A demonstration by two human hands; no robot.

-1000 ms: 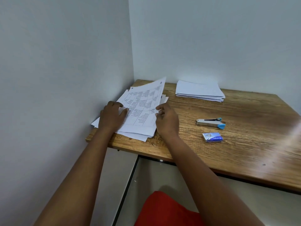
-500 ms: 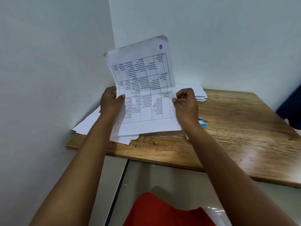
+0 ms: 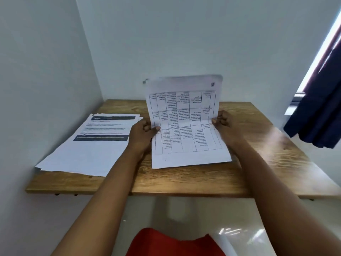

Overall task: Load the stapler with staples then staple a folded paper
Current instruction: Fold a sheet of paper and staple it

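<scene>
**Paper picked, fold only just starting**

The person holds one printed paper [image 3: 184, 124] up in front of them, over the middle of the wooden surface [image 3: 184, 182]. The left hand [image 3: 142, 133] pinches the paper's left edge about halfway up. The right hand [image 3: 224, 122] pinches the right edge at the same height. Both hands are closed on the paper.

The paper bends across its middle, right where the hands grip it. The top half stands up and the bottom half slopes down, with its near edge on or just above the surface. Its long side runs away from the person, toward the back wall. The table of words on it looks upside down from here, so the top of the page is the near end.

I think the fold is not pressed flat yet. No stapler or staples can be seen right now, so loading and stapling look still to do.

A stack of papers [image 3: 92, 145] lies flat at the left.
</scene>
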